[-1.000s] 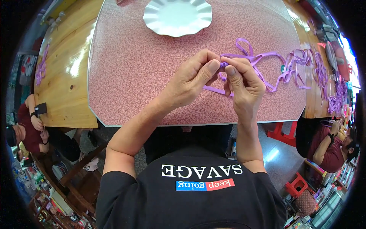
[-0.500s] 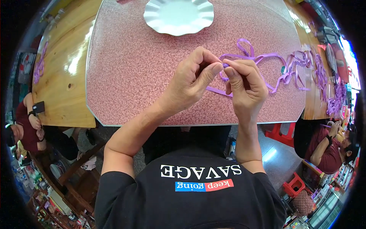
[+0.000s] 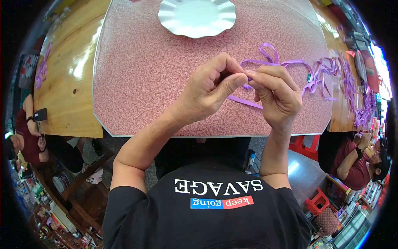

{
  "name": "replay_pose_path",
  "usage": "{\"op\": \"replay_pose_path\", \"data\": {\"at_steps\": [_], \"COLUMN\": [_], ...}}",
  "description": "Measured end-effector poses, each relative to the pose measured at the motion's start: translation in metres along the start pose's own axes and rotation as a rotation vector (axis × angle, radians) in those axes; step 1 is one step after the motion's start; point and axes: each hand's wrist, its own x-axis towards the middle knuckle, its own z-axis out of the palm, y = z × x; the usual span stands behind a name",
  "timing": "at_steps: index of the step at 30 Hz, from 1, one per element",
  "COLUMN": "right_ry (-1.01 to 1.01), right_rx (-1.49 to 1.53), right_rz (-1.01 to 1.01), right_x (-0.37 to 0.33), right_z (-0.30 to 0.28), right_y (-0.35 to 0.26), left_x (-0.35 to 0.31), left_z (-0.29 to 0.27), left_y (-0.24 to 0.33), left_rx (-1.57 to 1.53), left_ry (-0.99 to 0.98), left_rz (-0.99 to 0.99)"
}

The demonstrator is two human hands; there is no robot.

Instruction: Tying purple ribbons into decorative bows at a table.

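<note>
Purple ribbon (image 3: 245,101) runs over the pink speckled tabletop (image 3: 137,83) and up to my hands. Thumb and fingers of my left hand (image 3: 211,85) are closed in a pinch on it. My right hand (image 3: 278,93) pinches the same ribbon, its fingertips touching those of the left. Only a small purple bit shows between the fingers, and its exact shape is hidden. Behind my right hand, a loop of the ribbon (image 3: 269,54) lies on the table and leads off to the right.
At the far edge stands a white plate with a wavy rim (image 3: 197,31). More purple ribbon (image 3: 348,83) is heaped to the right, on a wooden table. Another person (image 3: 31,141) sits at the left, and one (image 3: 358,166) at the right. Red stools (image 3: 317,201) stand on the floor.
My right hand has shifted slightly right and toward me, its fingers curling further over. The left hand has moved only a little, still pinching the ribbon.
</note>
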Motion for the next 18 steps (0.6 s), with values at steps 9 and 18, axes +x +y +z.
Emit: {"op": "replay_pose_path", "data": {"at_steps": [9,18], "right_ry": [0.034,0.085], "right_rx": [0.035,0.002], "right_rz": [-0.014,0.054], "right_x": [0.0,-0.008], "right_z": [0.016,0.023], "right_y": [0.009,0.005], "left_x": [0.0,-0.003], "left_z": [0.002,0.009], "left_y": [0.0,-0.003], "left_rx": [-0.27,-0.225], "left_ry": [0.051,0.005], "left_rz": [-0.089,-0.148]}}
